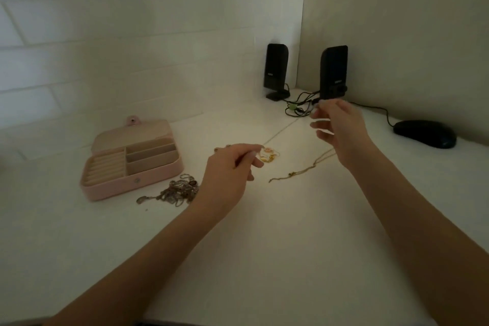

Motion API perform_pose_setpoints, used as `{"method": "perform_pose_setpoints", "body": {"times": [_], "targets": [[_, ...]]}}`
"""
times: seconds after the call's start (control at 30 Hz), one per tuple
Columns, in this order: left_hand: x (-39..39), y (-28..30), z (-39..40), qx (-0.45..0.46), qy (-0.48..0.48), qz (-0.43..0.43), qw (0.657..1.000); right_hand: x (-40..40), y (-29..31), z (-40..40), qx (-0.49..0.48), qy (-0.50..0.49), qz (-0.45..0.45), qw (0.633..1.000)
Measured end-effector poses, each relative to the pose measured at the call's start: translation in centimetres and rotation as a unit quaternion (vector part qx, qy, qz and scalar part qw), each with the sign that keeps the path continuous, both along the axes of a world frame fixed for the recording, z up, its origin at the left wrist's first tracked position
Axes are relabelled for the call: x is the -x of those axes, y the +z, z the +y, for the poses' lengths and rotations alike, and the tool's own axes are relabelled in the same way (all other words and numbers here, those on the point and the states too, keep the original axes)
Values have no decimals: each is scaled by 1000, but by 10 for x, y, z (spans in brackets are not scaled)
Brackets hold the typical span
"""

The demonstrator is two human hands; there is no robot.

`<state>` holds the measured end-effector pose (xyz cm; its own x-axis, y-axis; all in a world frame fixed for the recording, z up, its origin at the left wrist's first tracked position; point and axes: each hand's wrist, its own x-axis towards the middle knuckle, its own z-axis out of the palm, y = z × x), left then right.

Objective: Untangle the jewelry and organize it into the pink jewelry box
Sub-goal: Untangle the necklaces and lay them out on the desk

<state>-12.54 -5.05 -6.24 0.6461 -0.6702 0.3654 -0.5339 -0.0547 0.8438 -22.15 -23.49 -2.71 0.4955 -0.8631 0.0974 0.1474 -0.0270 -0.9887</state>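
The pink jewelry box (148,176) lies open on the left of the white table, its compartments showing nothing inside. A tangled heap of silver jewelry (177,190) sits by its front right corner. My left hand (227,169) pinches at a small gold pendant cluster (268,155) on the table. A thin chain (288,128) runs taut from that cluster up to my right hand (341,127), which is raised and pinches the chain's far end between its fingertips. A second gold chain (304,169) lies loose on the table below my right hand.
Two black speakers (276,71) (334,71) stand in the back corner with a bundle of cables (299,107) at their feet. A black mouse (424,133) lies at the far right near the wall. The white tiled wall runs close behind the box.
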Motion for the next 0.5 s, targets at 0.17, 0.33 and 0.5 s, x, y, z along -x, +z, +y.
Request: {"method": "perform_pose_setpoints", "body": {"times": [0.17, 0.33, 0.5], "targets": [[32, -1, -19, -12, -31, -52, 998, 53, -27, -46, 126, -99, 148, 976], [51, -10, -27, -156, 22, -290, 944, 68, -45, -68, 194, -127, 286, 930], [52, -15, -21, -169, 16, -329, 929, 64, -50, -72, 210, -118, 337, 910]]}}
